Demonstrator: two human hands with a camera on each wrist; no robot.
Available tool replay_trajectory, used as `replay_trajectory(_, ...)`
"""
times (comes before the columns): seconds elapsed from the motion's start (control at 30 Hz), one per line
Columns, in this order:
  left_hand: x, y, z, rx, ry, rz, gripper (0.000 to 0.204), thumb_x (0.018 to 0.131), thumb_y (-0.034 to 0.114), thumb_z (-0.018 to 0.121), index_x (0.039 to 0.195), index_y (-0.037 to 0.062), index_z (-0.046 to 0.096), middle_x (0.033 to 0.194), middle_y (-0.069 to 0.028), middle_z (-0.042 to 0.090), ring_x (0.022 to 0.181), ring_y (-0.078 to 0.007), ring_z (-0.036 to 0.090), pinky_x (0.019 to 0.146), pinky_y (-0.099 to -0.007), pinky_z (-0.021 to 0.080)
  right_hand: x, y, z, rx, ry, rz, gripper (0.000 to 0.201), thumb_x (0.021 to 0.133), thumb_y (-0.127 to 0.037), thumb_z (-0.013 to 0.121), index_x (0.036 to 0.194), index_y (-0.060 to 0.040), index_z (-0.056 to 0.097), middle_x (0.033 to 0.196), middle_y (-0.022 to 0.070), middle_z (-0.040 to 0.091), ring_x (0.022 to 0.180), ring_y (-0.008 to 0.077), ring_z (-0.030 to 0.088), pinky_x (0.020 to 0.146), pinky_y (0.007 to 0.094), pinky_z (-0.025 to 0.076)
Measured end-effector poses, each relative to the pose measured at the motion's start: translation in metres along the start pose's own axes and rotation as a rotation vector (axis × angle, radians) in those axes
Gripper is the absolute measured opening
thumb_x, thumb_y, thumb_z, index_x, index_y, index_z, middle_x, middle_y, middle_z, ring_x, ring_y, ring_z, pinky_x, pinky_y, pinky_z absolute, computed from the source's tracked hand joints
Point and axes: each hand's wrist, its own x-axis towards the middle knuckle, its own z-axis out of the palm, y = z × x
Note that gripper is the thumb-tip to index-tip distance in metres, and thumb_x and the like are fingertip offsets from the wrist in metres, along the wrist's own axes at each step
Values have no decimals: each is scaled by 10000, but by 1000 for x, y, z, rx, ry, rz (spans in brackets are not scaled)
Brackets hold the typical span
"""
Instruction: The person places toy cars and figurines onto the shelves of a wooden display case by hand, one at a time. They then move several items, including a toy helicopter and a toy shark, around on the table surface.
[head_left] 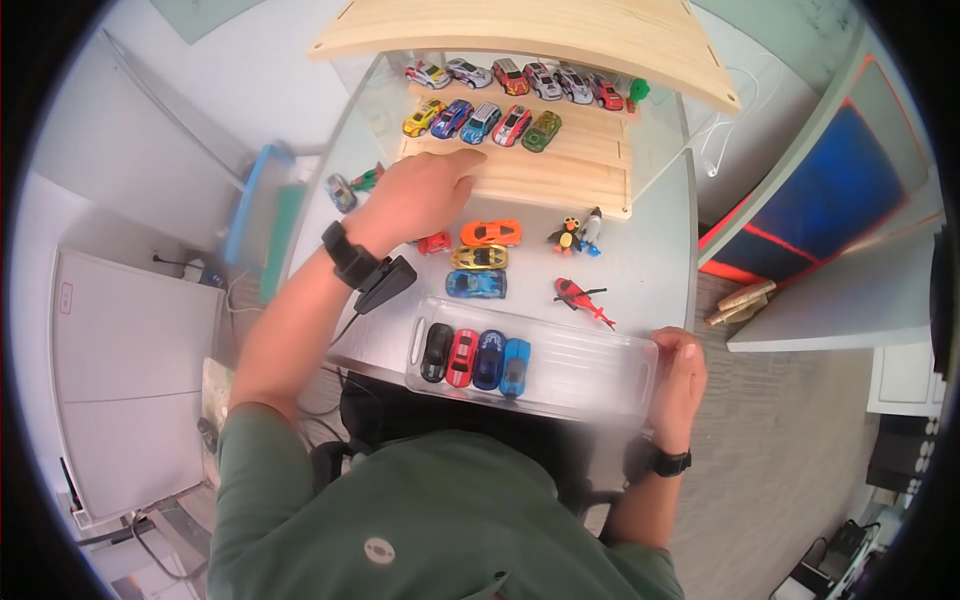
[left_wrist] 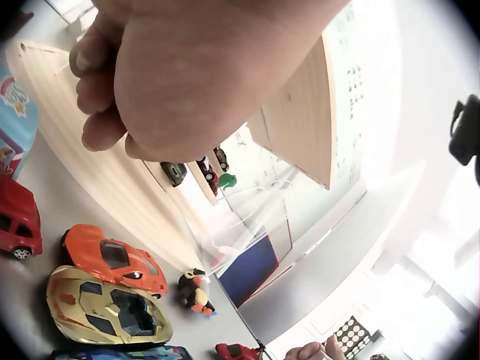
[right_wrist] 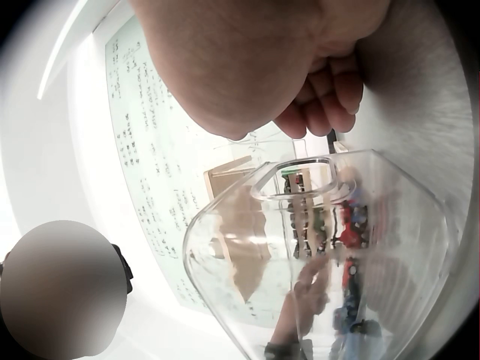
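Your left hand (head_left: pixel 420 197), grip hidden, unreadable, is reaching beyond the clear tray (head_left: pixel 590 372) your loosely relaxed right hand (head_left: pixel 682 378) is flanking.

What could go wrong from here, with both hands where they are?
The left hand reaches over the wooden shelf close to a row of toy cars, so it might knock one askew. The clear tray sits near the close edge of the table with the right hand at its end; a bump could shift it. Its four cars might then roll or slide.
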Motion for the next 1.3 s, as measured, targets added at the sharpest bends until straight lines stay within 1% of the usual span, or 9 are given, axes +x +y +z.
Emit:
replay_trajectory(0.17,4,-4,4,-27,27,15,397,1029,217,567,1398,109,664,876,-250,732,853,-450,710,799,-547,558,0,4,-1,7,-13,-27,488,1173,-388,439,1064,27,671,1068,83,678,940,167,573,883,331,479)
replay_trajectory(0.47,6,-1,1,-12,-3,-57,426,1025,236,577,1430,121,640,895,-252,740,873,-444,725,816,-540,567,0,5,-1,14,1,-19,487,1168,-399,457,1069,25,676,1082,88,687,943,168,576,884,333,480)
replay_trajectory(0.57,6,-5,5,-3,21,-39,429,1023,235,581,1433,124,638,898,-250,743,878,-440,727,818,-538,569,0,6,-2,8,0,-19,488,1167,-401,460,1070,25,679,1076,87,687,945,167,578,885,333,481)
replay_trajectory(0.9,3,1,2,7,-6,-38,421,1020,250,598,1417,122,653,876,-226,744,871,-434,725,807,-543,564,0,4,-2,2,-12,-18,482,1168,-396,458,1078,21,682,1061,82,680,939,163,577,881,330,480)
replay_trajectory(1.0,3,1,1,8,-3,-37,390,1020,252,602,1378,111,668,871,-226,743,869,-432,725,806,-542,565,0,6,-2,7,-12,-19,479,1170,-392,454,1081,20,683,1057,79,677,937,163,575,879,329,479)
replay_trajectory(1.1,5,-4,2,15,30,1,360,1019,240,614,1346,98,662,860,-218,741,852,-429,724,782,-534,560,0,8,-3,26,-16,-26,477,1171,-388,452,1080,19,684,1054,79,676,937,162,575,878,329,478)
replay_trajectory(1.17,7,0,-5,9,-3,-95,352,1017,222,626,1344,92,641,852,-204,739,837,-419,724,750,-519,549,1,7,-3,21,-21,-27,475,1171,-385,454,1079,20,683,1055,80,676,935,162,574,877,328,477)
replay_trajectory(1.2,8,0,-4,9,-3,-95,352,1017,222,626,1344,92,641,852,-204,739,837,-419,724,750,-519,549,1,6,-3,21,-21,-27,475,1171,-385,454,1079,20,683,1055,80,676,935,162,574,877,328,477)
replay_trajectory(1.3,9,2,-4,-42,37,-29,365,1017,214,632,1364,101,623,835,-189,733,806,-408,716,722,-505,536,1,6,-2,22,-23,-30,473,1171,-384,457,1079,22,682,1053,81,675,934,162,573,876,327,476)
